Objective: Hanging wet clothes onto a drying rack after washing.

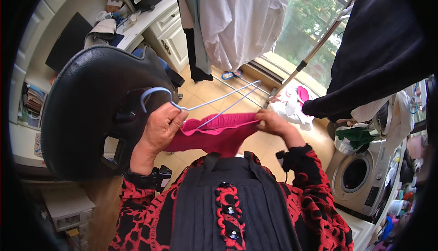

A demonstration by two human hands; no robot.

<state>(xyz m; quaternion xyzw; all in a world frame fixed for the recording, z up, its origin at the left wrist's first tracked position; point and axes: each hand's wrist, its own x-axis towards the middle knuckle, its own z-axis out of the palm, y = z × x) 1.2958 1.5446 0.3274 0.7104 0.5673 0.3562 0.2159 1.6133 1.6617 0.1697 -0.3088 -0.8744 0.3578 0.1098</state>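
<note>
My left hand (160, 127) is closed around the neck of a light blue clothes hanger (219, 97) and the left end of a magenta garment's gathered waistband. The hanger's hook curves up above that hand, and its far end points away to the right, above the garment. My right hand (273, 124) pinches the other end of the waistband. Between both hands the magenta garment (212, 139) is stretched, its opening facing up, with the hanger's lower wire reaching into the opening. The garment's lower part hangs down in front of my chest.
A black leather chair (92, 114) stands close at left. White clothes (236, 21) hang ahead, and a dark garment (373, 52) hangs at right beside a metal pole (318, 42). A washing machine (356, 175) is at lower right. White bags (291, 109) lie on the floor near the window.
</note>
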